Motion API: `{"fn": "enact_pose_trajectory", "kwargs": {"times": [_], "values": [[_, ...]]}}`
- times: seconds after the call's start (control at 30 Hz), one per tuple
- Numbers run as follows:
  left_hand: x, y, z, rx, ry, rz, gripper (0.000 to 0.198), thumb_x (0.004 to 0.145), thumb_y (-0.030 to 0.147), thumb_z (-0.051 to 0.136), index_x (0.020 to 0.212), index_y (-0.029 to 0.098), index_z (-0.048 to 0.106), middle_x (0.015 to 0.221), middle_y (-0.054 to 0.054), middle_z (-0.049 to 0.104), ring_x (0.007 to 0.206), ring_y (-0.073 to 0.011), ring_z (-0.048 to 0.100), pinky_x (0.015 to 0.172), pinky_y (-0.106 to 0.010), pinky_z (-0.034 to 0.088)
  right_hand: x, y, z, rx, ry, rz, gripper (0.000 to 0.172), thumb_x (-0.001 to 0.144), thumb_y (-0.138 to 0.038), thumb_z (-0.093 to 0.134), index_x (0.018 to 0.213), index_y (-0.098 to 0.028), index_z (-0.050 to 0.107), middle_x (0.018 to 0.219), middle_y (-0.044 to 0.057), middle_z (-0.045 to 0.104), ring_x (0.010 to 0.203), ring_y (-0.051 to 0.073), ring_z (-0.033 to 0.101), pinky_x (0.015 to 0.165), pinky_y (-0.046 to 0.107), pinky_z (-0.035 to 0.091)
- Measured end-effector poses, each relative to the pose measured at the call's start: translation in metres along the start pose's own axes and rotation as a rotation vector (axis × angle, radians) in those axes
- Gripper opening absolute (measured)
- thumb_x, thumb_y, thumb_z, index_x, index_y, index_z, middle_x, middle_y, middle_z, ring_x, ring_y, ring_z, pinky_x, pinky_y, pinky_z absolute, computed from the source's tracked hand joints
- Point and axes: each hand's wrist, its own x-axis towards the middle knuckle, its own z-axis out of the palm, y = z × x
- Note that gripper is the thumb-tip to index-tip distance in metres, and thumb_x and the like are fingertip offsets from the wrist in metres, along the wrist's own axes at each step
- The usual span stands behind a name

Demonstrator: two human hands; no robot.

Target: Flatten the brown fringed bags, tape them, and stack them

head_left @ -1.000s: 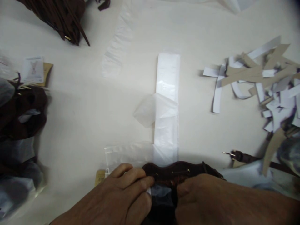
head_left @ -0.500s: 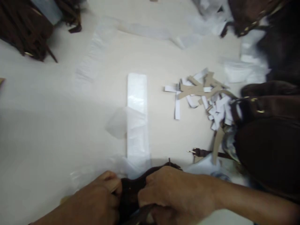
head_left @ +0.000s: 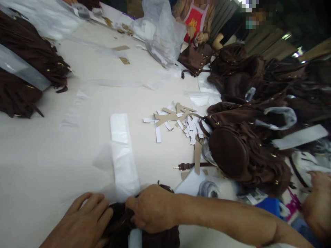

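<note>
at the near edge of the table [head_left: 38, 165], the right hand [head_left: 152, 208] is gripping the brown bag [head_left: 119, 222], its fingers curling shut on it. the left hand [head_left: 80, 222] is lying flat just left of it, fingers loosely spread and touching the bag. a white plastic sleeve [head_left: 122, 155] is stretching away just beyond the hands, and paper strips [head_left: 178, 120] are lying farther right.

- The bag [head_left: 144, 227] under both hands looks like dark brown matt suede.
- The long bags [head_left: 123, 155] are thin, glossy white plastic.
- The strips [head_left: 178, 120] are matt paper and card.
- The table [head_left: 38, 155] is smooth, pale and matt.
</note>
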Motion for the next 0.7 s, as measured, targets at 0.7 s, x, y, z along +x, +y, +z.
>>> {"fn": "enact_pose_trajectory", "kwargs": {"times": [0.7], "values": [[0.004,0.084,-0.042,-0.288,0.226,-0.106,0.03,0.097,0.039,0.043,0.116,0.021,0.057,0.114,-0.007,0.062,0.105,-0.0225,0.062,0.095,-0.039,0.047,-0.178,0.012,0.093,0.116,0.658,0.669,0.033,0.092,-0.017,0.048,0.124,-0.019,0.056,0.112,0.01,0.061,0.1,0.024,0.061,0.086,0.035,0.046]]}}
